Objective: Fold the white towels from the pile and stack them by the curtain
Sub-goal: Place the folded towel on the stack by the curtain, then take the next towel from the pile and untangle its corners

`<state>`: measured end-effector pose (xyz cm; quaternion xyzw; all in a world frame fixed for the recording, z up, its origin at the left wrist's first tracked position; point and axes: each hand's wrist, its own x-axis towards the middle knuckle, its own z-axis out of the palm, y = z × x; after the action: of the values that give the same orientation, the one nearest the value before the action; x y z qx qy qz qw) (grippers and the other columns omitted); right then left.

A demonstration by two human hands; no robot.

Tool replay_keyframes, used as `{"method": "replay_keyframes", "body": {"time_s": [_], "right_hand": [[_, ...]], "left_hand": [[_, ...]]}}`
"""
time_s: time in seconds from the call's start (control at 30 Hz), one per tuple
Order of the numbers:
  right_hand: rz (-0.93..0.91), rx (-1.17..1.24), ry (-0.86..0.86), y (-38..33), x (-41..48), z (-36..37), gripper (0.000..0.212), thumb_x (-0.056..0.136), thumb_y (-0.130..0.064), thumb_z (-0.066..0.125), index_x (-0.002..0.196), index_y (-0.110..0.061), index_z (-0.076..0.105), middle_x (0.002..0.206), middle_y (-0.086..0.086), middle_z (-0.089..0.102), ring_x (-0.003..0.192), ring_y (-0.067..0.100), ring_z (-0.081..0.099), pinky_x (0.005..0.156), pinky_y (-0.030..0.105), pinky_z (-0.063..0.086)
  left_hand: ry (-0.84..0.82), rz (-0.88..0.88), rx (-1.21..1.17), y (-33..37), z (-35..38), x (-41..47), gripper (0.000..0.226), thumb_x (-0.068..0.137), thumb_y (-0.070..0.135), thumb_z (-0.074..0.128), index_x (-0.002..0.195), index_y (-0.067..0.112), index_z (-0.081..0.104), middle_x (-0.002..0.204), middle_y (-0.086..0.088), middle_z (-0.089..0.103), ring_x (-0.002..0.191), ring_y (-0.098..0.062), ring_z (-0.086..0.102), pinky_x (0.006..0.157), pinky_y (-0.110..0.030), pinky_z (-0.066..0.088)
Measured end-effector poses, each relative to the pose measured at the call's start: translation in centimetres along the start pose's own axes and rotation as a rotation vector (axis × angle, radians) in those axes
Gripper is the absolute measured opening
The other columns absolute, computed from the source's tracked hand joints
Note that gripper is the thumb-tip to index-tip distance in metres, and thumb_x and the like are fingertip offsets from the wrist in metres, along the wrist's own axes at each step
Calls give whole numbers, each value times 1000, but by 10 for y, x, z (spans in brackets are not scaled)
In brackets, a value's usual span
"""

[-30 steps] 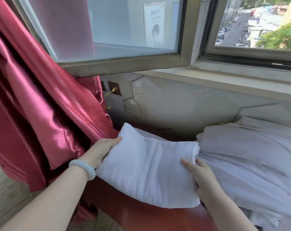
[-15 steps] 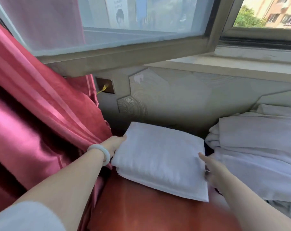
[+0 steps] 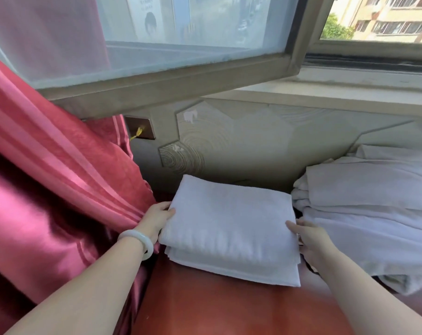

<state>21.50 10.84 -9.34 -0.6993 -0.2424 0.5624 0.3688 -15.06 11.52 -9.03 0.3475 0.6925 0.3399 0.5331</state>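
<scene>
Both forearms bare, pale jade-look bangle (image 3: 135, 233) on L wrist.

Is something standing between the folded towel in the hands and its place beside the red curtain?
Nothing visible does. The folded towel already lies on a lower folded towel beside the red curtain. Only the left hand, which grips its edge, is between towel and curtain; the right hand grips the opposite edge.

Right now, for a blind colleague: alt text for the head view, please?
The left hand and right hand hold a folded white towel by its sides on a red-brown surface, between a red curtain and a pile of white towels.
</scene>
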Motion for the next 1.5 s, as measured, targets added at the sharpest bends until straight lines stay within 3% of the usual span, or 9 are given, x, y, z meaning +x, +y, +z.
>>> {"method": "replay_keyframes", "body": {"time_s": [0.17, 0.37, 0.63, 0.83, 1.0, 1.1, 1.23, 1.4, 1.5], "right_hand": [[103, -11, 44, 14, -5, -9, 19, 91, -5, 60, 109, 2, 63, 105, 18, 64, 89, 31, 61, 67, 36, 49], [78, 66, 96, -7, -23, -23, 7, 95, -1, 55, 99, 3, 56, 86, 17, 60, 88, 32, 60, 93, 42, 50], [-5, 211, 29, -41, -31, -100, 24, 94, -6, 59, 116, 3, 52, 98, 21, 58, 98, 34, 60, 82, 39, 53], [-25, 332, -41, -59, -14, -186, 10, 94, -3, 57, 103, -1, 54, 93, 23, 60, 86, 33, 61, 78, 39, 54], [-222, 72, 115, -84, 17, -279, 24, 88, 3, 60, 112, -2, 60, 87, 12, 59, 77, 24, 57, 70, 35, 55], [-304, -142, 197, -96, 39, -319, 32, 82, -3, 67, 113, -6, 61, 102, 12, 59, 85, 26, 59, 88, 50, 53], [-299, -266, 118, -99, 63, -341, 43, 79, -11, 72, 119, -13, 59, 113, 10, 59, 99, 25, 61, 95, 46, 50], [-362, -408, 84, -109, 87, -337, 42, 77, -13, 72, 115, -21, 56, 112, 5, 53, 95, 25, 60, 85, 44, 55], [-347, -477, 138, -109, 99, -336, 32, 76, -8, 65, 102, -19, 49, 105, 3, 55, 86, 24, 62, 76, 41, 57]], "left_hand": [[-36, -14, 196, -13, 5, -4, 30, 99, 7, 45, 127, 8, 56, 126, -11, 63, 102, -21, 62, 85, -33, 50], [204, 274, 699, 15, 28, -4, 37, 97, 11, 46, 134, 8, 53, 133, -14, 48, 120, -30, 49, 100, -39, 42], [-25, 434, 608, 53, 150, -45, 30, 99, 10, 47, 127, 10, 58, 127, -5, 57, 114, -18, 52, 91, -22, 36], [-93, 433, 569, 69, 258, -73, 31, 101, 14, 46, 131, 13, 54, 131, -3, 55, 112, -13, 50, 92, -22, 39], [-149, 466, 576, 100, 368, -98, 42, 98, 23, 54, 139, 16, 45, 134, 1, 45, 126, -16, 45, 101, -25, 38], [-176, 438, 556, 110, 431, -109, 56, 98, 24, 54, 148, 16, 32, 148, -2, 31, 135, -19, 36, 112, -28, 30], [-150, 393, 606, 107, 479, -115, 68, 97, 31, 54, 154, 25, 17, 153, -1, 20, 138, -21, 33, 115, -37, 29], [-12, 435, 648, 121, 491, -99, 83, 95, 29, 58, 155, 32, 0, 136, -5, 26, 120, -23, 46, 100, -30, 38], [27, 445, 688, 129, 487, -86, 64, 97, 30, 54, 152, 29, 23, 119, -1, 32, 95, -18, 48, 79, -26, 37]]}}
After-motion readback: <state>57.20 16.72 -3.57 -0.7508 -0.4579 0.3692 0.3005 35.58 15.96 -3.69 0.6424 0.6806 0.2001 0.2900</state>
